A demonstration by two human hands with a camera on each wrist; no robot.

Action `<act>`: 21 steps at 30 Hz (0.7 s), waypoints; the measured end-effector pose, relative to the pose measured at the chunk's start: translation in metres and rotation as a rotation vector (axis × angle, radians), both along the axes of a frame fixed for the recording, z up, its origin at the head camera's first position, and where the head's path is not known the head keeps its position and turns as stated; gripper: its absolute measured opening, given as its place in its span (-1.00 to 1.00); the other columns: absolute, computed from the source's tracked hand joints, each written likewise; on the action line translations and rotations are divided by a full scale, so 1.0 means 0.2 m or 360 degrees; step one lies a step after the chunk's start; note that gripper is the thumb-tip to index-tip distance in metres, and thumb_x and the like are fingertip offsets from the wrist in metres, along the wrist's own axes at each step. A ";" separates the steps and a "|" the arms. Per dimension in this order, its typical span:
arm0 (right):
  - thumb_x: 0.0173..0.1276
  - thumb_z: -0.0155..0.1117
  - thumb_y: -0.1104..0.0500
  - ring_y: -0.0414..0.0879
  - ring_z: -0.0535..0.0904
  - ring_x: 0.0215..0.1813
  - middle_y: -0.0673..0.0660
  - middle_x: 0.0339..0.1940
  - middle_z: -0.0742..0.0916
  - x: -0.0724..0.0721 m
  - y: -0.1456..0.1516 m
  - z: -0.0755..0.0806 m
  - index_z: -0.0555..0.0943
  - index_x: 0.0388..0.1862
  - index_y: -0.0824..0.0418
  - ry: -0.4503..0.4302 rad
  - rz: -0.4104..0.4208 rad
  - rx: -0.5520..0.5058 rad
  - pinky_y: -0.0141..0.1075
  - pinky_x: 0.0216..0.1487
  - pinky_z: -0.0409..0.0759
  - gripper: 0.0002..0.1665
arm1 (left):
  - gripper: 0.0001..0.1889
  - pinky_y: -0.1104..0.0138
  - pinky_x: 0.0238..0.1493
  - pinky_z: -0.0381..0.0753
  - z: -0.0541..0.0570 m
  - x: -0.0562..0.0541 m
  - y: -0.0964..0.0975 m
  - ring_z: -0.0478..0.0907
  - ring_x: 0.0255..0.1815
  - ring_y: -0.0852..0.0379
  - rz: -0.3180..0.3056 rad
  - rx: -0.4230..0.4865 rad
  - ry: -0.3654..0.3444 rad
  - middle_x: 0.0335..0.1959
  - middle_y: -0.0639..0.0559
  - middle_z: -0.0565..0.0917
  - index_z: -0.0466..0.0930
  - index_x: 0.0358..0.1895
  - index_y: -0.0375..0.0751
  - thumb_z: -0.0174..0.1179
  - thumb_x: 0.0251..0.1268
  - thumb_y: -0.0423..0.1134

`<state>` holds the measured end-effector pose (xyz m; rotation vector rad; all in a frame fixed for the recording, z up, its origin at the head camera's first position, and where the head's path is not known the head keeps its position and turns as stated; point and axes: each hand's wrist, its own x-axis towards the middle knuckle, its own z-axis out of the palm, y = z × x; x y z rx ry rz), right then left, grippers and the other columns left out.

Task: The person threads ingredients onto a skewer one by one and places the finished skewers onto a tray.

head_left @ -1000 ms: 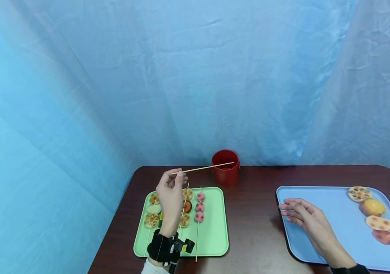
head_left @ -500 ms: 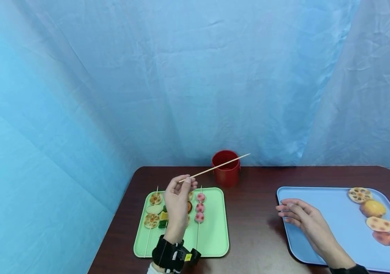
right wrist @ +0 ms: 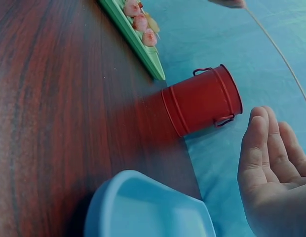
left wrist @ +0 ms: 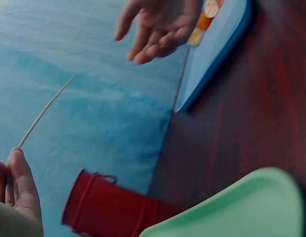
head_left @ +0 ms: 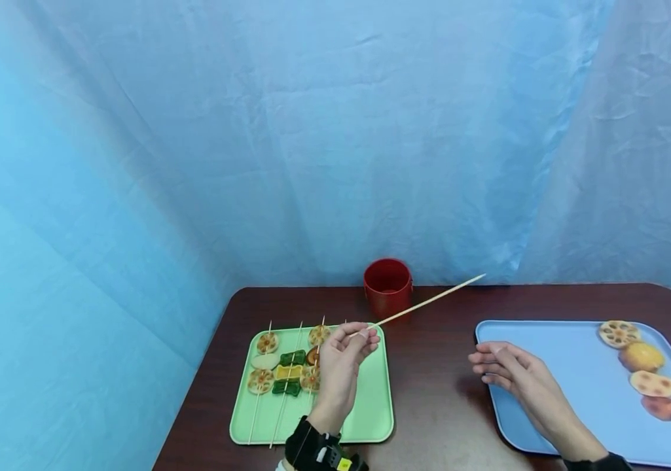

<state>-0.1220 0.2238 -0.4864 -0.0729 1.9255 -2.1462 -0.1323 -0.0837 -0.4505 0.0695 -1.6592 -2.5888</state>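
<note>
In the head view my left hand [head_left: 342,369] pinches a bamboo skewer [head_left: 429,301] near one end. The bare stick slants up to the right, past the red bucket [head_left: 389,294]. Below that hand lies the green tray [head_left: 370,418] with several loaded skewers, among them lotus root slices [head_left: 260,381] and a green and yellow pepper skewer [head_left: 288,373]. The hand hides a skewer of pink balls [right wrist: 139,22], which the right wrist view shows. My right hand [head_left: 524,383] hovers at the left edge of the blue tray [head_left: 577,353], fingers extended, holding nothing.
Along the blue tray's right side lie a lotus root slice [head_left: 619,334], a yellow-brown piece [head_left: 641,358], a pale spotted piece [head_left: 653,384] and a reddish piece [head_left: 668,409]. The dark wooden table [head_left: 435,392] shows between the trays. A blue curtain [head_left: 335,144] hangs behind.
My left hand has moved right and nearer to me with the skewer, whose tip has passed beyond the bucket toward the right hand. The right hand has shifted slightly left.
</note>
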 end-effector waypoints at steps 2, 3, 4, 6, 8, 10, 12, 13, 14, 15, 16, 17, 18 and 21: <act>0.72 -0.11 -0.12 -0.05 0.70 0.09 0.19 0.10 0.74 0.00 0.00 0.01 0.47 0.32 0.30 0.0016 -0.0020 -0.0007 -0.21 0.04 0.68 -0.44 | -0.78 0.24 0.00 0.72 -0.02 0.01 0.03 0.76 -0.17 0.07 -0.0041 0.0003 -0.0046 -0.18 -0.21 0.76 0.57 0.00 -0.50 0.26 0.44 -0.40; 0.72 -0.11 -0.12 -0.07 0.71 0.08 0.19 0.09 0.74 0.00 -0.01 0.01 0.47 0.32 0.29 0.0025 -0.0036 -0.0018 -0.21 0.04 0.68 -0.44 | -0.78 0.25 -0.02 0.72 -0.03 0.01 0.04 0.76 -0.19 0.08 -0.0060 0.0005 -0.0069 -0.20 -0.20 0.77 0.57 0.00 -0.52 0.26 0.43 -0.42; 0.72 -0.09 -0.12 -0.09 0.71 0.07 0.18 0.08 0.74 -0.01 -0.01 0.01 0.47 0.31 0.29 0.0035 -0.0058 -0.0032 -0.22 0.04 0.69 -0.45 | -0.78 0.26 -0.03 0.72 -0.04 0.01 0.05 0.77 -0.20 0.08 -0.0078 0.0009 -0.0090 -0.20 -0.20 0.77 0.57 0.00 -0.53 0.25 0.43 -0.43; 0.71 -0.06 -0.10 -0.12 0.71 0.06 0.16 0.05 0.75 -0.01 -0.02 0.02 0.49 0.29 0.27 0.0065 -0.0103 -0.0069 -0.23 0.03 0.69 -0.48 | -0.79 0.28 -0.06 0.73 -0.06 0.02 0.07 0.77 -0.23 0.10 -0.0101 0.0017 -0.0121 -0.22 -0.20 0.78 0.57 -0.01 -0.54 0.25 0.41 -0.45; 0.70 -0.03 -0.07 -0.14 0.72 0.04 0.14 0.03 0.76 -0.02 -0.03 0.03 0.52 0.27 0.25 0.0103 -0.0150 -0.0099 -0.25 0.02 0.69 -0.53 | -0.80 0.29 -0.08 0.73 -0.06 0.03 0.09 0.77 -0.26 0.11 -0.0113 0.0018 -0.0141 -0.22 -0.22 0.78 0.58 -0.02 -0.53 0.25 0.40 -0.45; 0.70 0.00 -0.03 -0.14 0.72 0.04 0.13 0.01 0.77 -0.02 -0.04 0.03 0.54 0.26 0.27 0.0139 -0.0194 -0.0117 -0.28 0.02 0.69 -0.55 | -0.79 0.30 -0.09 0.73 -0.07 0.04 0.11 0.77 -0.27 0.12 -0.0126 0.0009 -0.0157 -0.21 -0.24 0.78 0.57 -0.01 -0.54 0.25 0.40 -0.45; 0.69 0.03 -0.01 -0.15 0.71 0.05 0.11 0.00 0.77 -0.03 -0.05 0.04 0.53 0.27 0.30 0.0166 -0.0232 -0.0128 -0.30 0.02 0.68 -0.55 | -0.78 0.30 -0.08 0.73 -0.08 0.04 0.12 0.77 -0.27 0.12 -0.0134 0.0003 -0.0179 -0.19 -0.27 0.78 0.58 0.00 -0.55 0.26 0.40 -0.45; 0.69 0.04 0.00 -0.15 0.71 0.05 0.09 0.00 0.77 -0.03 -0.05 0.04 0.52 0.28 0.31 0.0176 -0.0245 -0.0128 -0.32 0.02 0.68 -0.54 | -0.78 0.30 -0.09 0.73 -0.08 0.04 0.12 0.77 -0.28 0.12 -0.0136 0.0001 -0.0190 -0.18 -0.28 0.78 0.58 0.00 -0.54 0.26 0.40 -0.45; 0.68 0.05 0.00 -0.15 0.70 0.05 0.07 -0.01 0.77 -0.04 -0.05 0.04 0.51 0.28 0.33 0.0181 -0.0257 -0.0138 -0.32 0.02 0.67 -0.54 | -0.77 0.30 -0.09 0.73 -0.08 0.05 0.13 0.77 -0.28 0.12 -0.0138 -0.0005 -0.0203 -0.18 -0.29 0.78 0.58 0.00 -0.56 0.26 0.40 -0.45; 0.68 0.06 0.00 -0.16 0.70 0.06 0.06 -0.01 0.77 -0.04 -0.06 0.04 0.50 0.29 0.34 0.0181 -0.0266 -0.0149 -0.33 0.03 0.67 -0.53 | -0.78 0.29 -0.09 0.73 -0.08 0.05 0.13 0.77 -0.28 0.11 -0.0139 -0.0010 -0.0215 -0.18 -0.29 0.78 0.59 -0.01 -0.54 0.27 0.40 -0.44; 0.67 0.08 0.01 -0.16 0.69 0.06 0.04 -0.02 0.76 -0.05 -0.06 0.04 0.49 0.30 0.33 0.0177 -0.0275 -0.0168 -0.34 0.03 0.67 -0.53 | -0.78 0.30 -0.09 0.73 -0.08 0.05 0.13 0.77 -0.28 0.11 -0.0141 -0.0015 -0.0226 -0.18 -0.29 0.78 0.60 -0.01 -0.54 0.27 0.40 -0.44; 0.67 0.09 0.01 -0.16 0.69 0.06 0.03 -0.02 0.75 -0.05 -0.06 0.05 0.50 0.29 0.32 0.0173 -0.0282 -0.0189 -0.35 0.03 0.67 -0.55 | -0.77 0.30 -0.10 0.73 -0.08 0.05 0.14 0.77 -0.29 0.11 -0.0145 -0.0020 -0.0235 -0.18 -0.30 0.78 0.59 -0.01 -0.55 0.28 0.39 -0.44; 0.66 0.10 0.02 -0.16 0.69 0.05 0.03 -0.03 0.75 -0.05 -0.06 0.05 0.51 0.28 0.30 0.0167 -0.0287 -0.0207 -0.36 0.02 0.67 -0.56 | -0.76 0.29 -0.10 0.74 -0.09 0.05 0.14 0.77 -0.29 0.10 -0.0151 -0.0033 -0.0242 -0.19 -0.30 0.78 0.59 -0.01 -0.57 0.28 0.39 -0.44; 0.63 0.16 0.02 -0.16 0.69 0.01 0.01 -0.07 0.74 -0.06 -0.07 0.06 0.57 0.22 0.25 0.0137 -0.0318 -0.0269 -0.37 -0.01 0.67 -0.61 | -0.77 0.28 -0.11 0.74 -0.10 0.06 0.14 0.76 -0.29 0.10 -0.0174 -0.0124 -0.0259 -0.21 -0.29 0.78 0.60 -0.02 -0.59 0.28 0.37 -0.45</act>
